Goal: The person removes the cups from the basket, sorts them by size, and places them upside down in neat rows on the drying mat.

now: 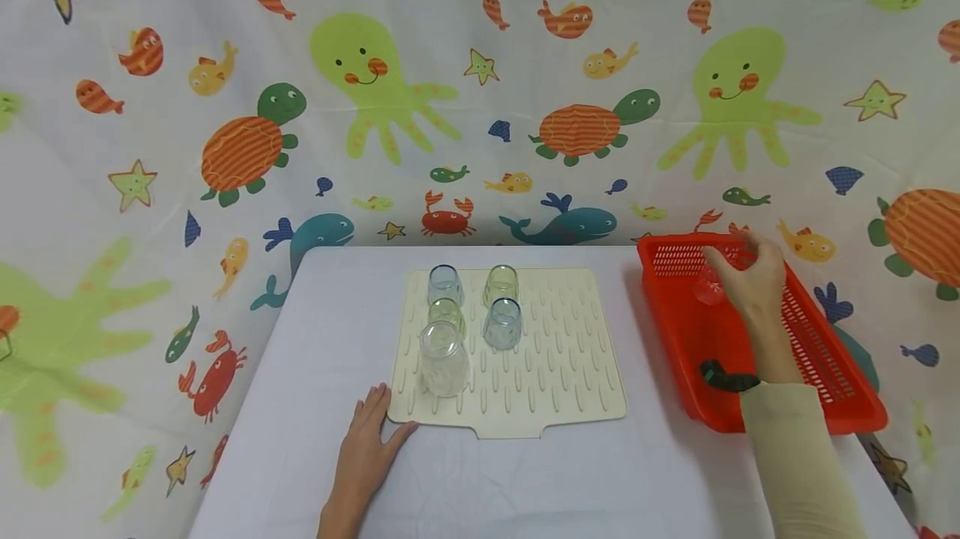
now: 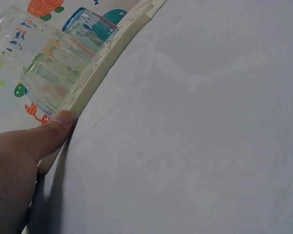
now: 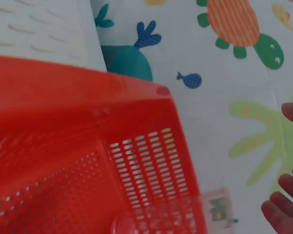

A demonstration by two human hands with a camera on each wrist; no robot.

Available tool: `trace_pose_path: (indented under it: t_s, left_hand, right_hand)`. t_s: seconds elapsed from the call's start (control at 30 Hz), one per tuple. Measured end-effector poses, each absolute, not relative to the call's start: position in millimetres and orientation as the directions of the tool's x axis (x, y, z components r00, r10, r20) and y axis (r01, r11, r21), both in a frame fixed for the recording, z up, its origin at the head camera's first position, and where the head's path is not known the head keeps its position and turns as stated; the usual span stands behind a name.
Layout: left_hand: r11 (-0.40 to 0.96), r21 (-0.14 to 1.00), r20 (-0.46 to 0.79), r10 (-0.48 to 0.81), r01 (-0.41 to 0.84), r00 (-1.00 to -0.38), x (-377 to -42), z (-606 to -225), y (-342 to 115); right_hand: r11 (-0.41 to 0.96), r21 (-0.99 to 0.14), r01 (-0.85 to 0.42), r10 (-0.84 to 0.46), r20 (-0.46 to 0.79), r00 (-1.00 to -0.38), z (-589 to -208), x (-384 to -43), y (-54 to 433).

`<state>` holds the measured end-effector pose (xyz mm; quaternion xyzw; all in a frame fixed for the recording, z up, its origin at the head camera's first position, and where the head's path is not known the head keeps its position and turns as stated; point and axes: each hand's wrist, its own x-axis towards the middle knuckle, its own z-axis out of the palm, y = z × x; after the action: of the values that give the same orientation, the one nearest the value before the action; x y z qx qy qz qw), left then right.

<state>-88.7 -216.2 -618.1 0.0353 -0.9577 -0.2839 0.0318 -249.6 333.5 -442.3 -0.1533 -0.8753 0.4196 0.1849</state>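
Note:
My left hand rests at the near left corner of a cream drying mat, fingers along its side, thumb on the front edge. A tall clear glass stands upside down on the mat, near this hand. Over the far end of a red plastic basket, my right hand has thumb and fingers spread, nothing between them. Below it in the basket is a clear glass. In the right wrist view this glass stands by the slotted end wall, apart from the fingers.
Behind the tall glass are a green glass and a blue glass. Another blue glass and green glass stand to their right. A white cloth covers the table. A sea-animal curtain hangs behind.

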Motion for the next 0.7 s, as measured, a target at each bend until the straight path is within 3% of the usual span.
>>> trace_pose_path:
  t_s: [0.23,0.4,0.7]
  left_hand:
    - [0.836,0.546,0.043,-0.092,-0.054,-0.995,-87.3,-619.3,-216.5]
    - [0.837,0.543,0.032,-0.097,-0.064,-0.995,-86.5,-618.4,-215.9]
    - [0.833,0.547,0.000,-0.096,-0.080,-0.995,-85.6,-615.9,-213.7]
  right_hand:
    - [0.558,-0.811,0.173,0.498,0.161,-0.852,-454.4,-256.7,350.2]
    - [0.495,-0.831,0.253,0.541,0.067,-0.838,-462.0,-260.4,364.1]
    - [0.442,-0.839,0.317,0.552,-0.024,-0.834,-471.5,-267.1,379.0]
